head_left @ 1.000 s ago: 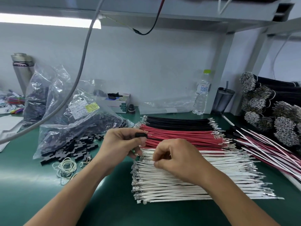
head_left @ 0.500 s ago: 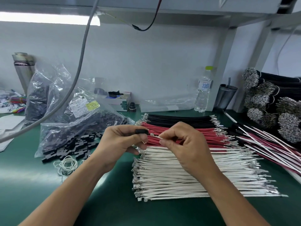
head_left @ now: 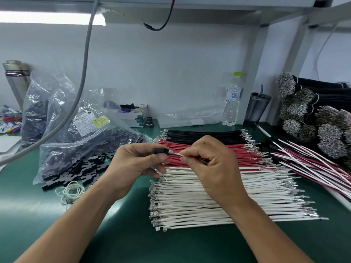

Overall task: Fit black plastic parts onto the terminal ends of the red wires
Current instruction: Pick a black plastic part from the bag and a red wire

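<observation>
My left hand is raised above the green table, thumb and fingers curled round a small black plastic part. My right hand faces it, knuckles up, pinching a thin wire whose metal tip touches the part's open end. I can't tell the wire's colour. Behind both hands lies the row of red wires, between black wires and white wires.

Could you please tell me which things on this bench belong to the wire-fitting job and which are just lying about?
In use: left hand, black plastic part, right hand, wire, red wires, loose black parts.
Lying about: water bottle, rubber bands, tumbler.
</observation>
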Action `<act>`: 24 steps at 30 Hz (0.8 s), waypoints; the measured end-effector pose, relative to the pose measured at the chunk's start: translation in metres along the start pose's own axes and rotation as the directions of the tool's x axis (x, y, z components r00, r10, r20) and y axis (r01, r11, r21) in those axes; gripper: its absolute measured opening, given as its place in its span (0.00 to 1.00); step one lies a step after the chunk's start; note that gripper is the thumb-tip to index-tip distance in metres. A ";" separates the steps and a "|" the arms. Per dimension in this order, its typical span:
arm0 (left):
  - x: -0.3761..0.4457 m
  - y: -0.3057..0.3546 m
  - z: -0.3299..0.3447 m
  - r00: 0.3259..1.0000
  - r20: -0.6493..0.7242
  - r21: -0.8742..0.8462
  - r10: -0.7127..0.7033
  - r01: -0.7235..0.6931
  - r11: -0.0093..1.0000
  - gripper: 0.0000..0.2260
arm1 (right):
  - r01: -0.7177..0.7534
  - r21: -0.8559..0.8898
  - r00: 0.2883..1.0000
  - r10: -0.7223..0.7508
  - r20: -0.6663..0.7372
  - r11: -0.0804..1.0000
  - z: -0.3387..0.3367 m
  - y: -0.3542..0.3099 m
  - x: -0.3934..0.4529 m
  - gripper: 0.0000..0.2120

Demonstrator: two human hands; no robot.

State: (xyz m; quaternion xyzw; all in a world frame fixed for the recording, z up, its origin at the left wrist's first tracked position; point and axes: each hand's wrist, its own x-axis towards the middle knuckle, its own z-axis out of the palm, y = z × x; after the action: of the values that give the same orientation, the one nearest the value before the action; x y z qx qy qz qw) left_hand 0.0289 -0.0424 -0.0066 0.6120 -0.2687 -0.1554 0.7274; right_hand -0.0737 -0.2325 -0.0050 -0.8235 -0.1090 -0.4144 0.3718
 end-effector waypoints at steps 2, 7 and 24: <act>-0.001 0.000 0.001 1.000 0.007 0.007 -0.008 0.008 1.000 0.16 | 0.007 -0.029 1.000 -0.008 -0.003 1.000 0.001 -0.001 0.001 0.04; -0.001 -0.001 0.005 0.999 0.050 0.061 -0.005 0.002 0.998 0.15 | 0.070 -0.221 0.997 -0.070 0.009 0.973 0.005 -0.008 0.001 0.02; -0.002 -0.002 0.006 0.992 0.118 0.213 0.035 -0.060 0.975 0.12 | 0.033 -0.221 0.991 -0.002 0.137 0.975 0.003 -0.006 -0.004 0.01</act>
State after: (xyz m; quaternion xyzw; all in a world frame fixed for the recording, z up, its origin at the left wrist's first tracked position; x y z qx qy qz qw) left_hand 0.0244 -0.0463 -0.0082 0.6709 -0.3395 -0.1425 0.6437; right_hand -0.0777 -0.2260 -0.0060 -0.8853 -0.0943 -0.3703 0.2650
